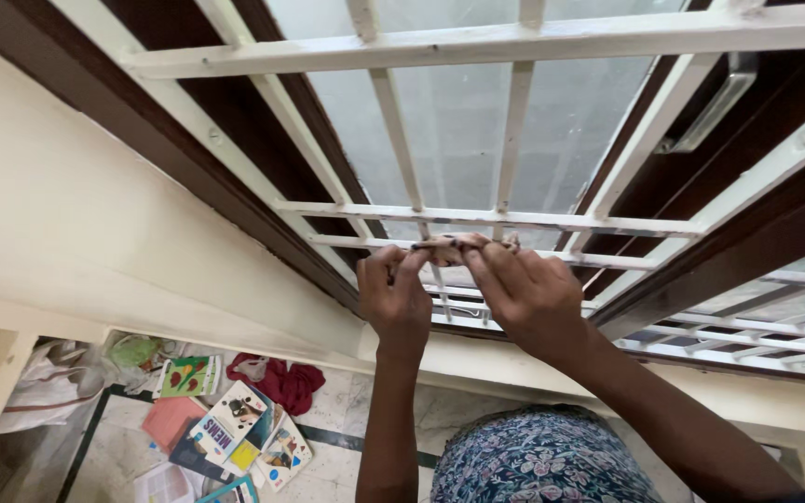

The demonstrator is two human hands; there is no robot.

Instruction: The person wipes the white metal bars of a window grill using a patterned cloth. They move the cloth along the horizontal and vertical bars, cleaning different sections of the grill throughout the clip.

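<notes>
two hands (463,293) pinching small brownish object (449,247), white window grille (477,219)

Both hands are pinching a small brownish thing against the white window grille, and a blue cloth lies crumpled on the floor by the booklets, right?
Not quite: the crumpled cloth is dark red, not blue. The head view shows it by the booklets, while the left hand and right hand pinch the small brownish thing at the white window grille.
</notes>
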